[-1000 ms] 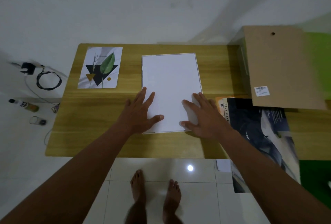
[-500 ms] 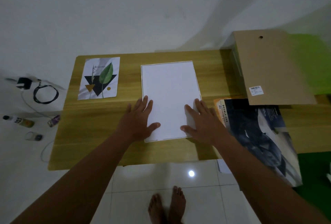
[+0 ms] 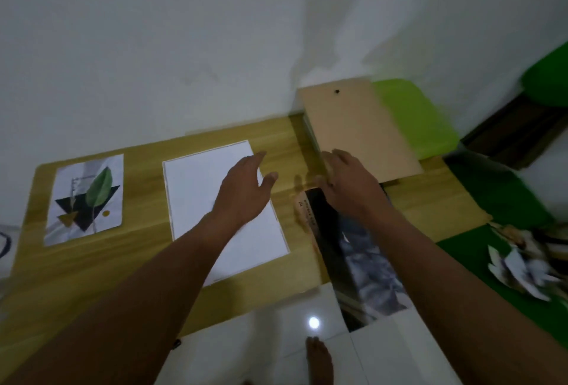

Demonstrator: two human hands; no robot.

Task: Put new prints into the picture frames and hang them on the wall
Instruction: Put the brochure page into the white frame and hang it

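A white sheet in a thin frame [image 3: 196, 200] lies flat in the middle of the wooden table [image 3: 147, 252]. A leaf print [image 3: 86, 200] lies to its left. A brown backing board [image 3: 356, 126] with a small hole rests at the table's right end. My left hand [image 3: 246, 188] hovers over the sheet's upper right corner, fingers straight and pointing right. My right hand [image 3: 347, 181] is at the board's near left edge, fingers relaxed; whether it touches the board is unclear through the blur.
A dark magazine or print [image 3: 353, 246] hangs over the table's front edge under my right arm. Green cushions [image 3: 412, 120] and a green mat with torn paper [image 3: 522, 264] lie to the right. White wall behind; tiled floor and my foot below.
Both hands have lifted off the white sheet and moved right toward the brown board. The view has swung to the right.
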